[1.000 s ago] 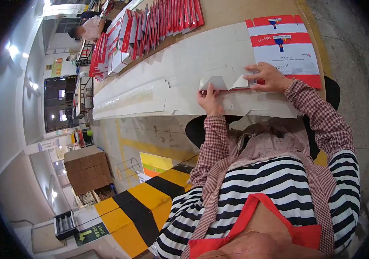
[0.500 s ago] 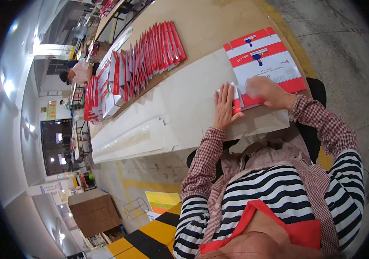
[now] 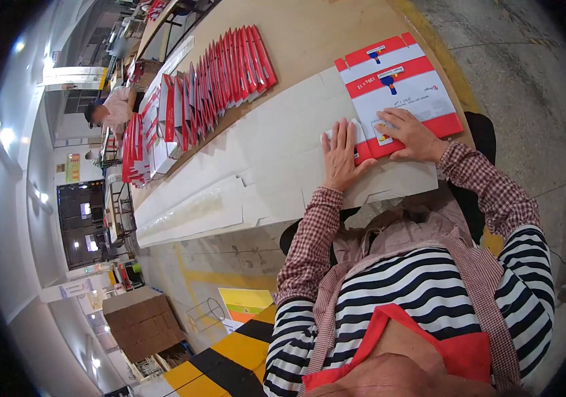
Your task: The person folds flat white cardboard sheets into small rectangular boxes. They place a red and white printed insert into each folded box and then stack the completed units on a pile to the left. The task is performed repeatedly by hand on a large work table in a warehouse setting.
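Note:
A red and white folding carton (image 3: pixel 399 99), printed with small blue figures, lies flattened on the table near its right end. My left hand (image 3: pixel 343 157) rests flat with fingers stretched, pressing a narrow flap at the carton's left side. On the carton's near part lies my right hand (image 3: pixel 413 137), its fingers apart and slightly bent, touching the panel beside a small coloured print. Neither hand is wrapped round anything. What lies beneath both palms is hidden.
A long row of folded red and white cartons (image 3: pixel 230 73) stands across the table at the far left. Pale cardboard sheets (image 3: pixel 283 145) cover the near tabletop. Another person (image 3: pixel 114 109) is beyond the row. A brown cardboard box (image 3: pixel 141 324) sits at the lower left.
My right hand, blurred and bunched before, now has its fingers spread on the panel, uncovering a small print there. My left hand stays on the flap. The whole view has shifted slightly.

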The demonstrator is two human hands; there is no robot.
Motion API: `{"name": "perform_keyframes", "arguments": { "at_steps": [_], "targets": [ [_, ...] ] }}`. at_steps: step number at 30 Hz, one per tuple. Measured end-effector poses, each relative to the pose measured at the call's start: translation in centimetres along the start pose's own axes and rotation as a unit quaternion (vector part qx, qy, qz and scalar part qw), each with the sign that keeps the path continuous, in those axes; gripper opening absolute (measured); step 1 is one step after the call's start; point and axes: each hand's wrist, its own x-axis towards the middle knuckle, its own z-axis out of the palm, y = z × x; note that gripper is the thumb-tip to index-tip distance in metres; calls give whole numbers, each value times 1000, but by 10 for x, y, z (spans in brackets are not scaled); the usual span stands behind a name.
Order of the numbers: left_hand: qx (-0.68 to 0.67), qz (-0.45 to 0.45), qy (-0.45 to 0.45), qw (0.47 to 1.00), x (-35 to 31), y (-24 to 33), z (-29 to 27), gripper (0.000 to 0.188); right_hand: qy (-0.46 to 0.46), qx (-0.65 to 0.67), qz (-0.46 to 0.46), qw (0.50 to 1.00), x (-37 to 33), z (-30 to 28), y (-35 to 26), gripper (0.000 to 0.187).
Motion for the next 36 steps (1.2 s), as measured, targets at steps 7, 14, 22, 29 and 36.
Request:
{"name": "perform_keyframes", "arguments": {
  "at_steps": [7, 14, 22, 29, 36],
  "targets": [
    [34, -17, -39, 999, 2, 7, 4, 96, 1, -56, -5, 998, -6, 14, -1, 71],
    [48, -84, -86, 992, 4, 26, 0, 73, 15, -60, 83, 995, -39, -31, 27, 56],
    [1, -110, 19, 994, 13, 22, 15, 60, 377, 708, 351, 484, -94, -50, 34, 49],
    [-368, -81, 263, 888, 72, 62, 9, 70, 343, 390, 174, 837, 64, 24, 14, 63],
    [-247, -218, 301, 895, 1, -8, 5, 67, 21, 402, 213, 890, 159, -145, 172, 77]
  ]
}}
